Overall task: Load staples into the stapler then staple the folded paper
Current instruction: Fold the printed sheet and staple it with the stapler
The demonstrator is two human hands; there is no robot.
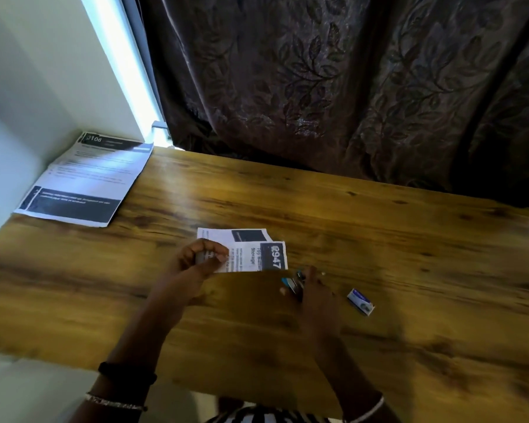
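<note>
The folded paper [251,251], white with dark printed blocks, lies mid-table. My left hand [196,264] pinches its near left corner between thumb and fingers. My right hand [315,291] is closed around a small stapler [293,283] with a blue end, just right of the paper's near right corner. The stapler is blurred and mostly covered by my fingers, so I cannot tell whether it is open. A small white and blue staple box [361,301] lies on the table to the right of my right hand.
A wooden table [409,239] fills the view. A large printed sheet [86,178] lies at its far left corner against a white wall. A dark patterned curtain [348,87] hangs behind the far edge.
</note>
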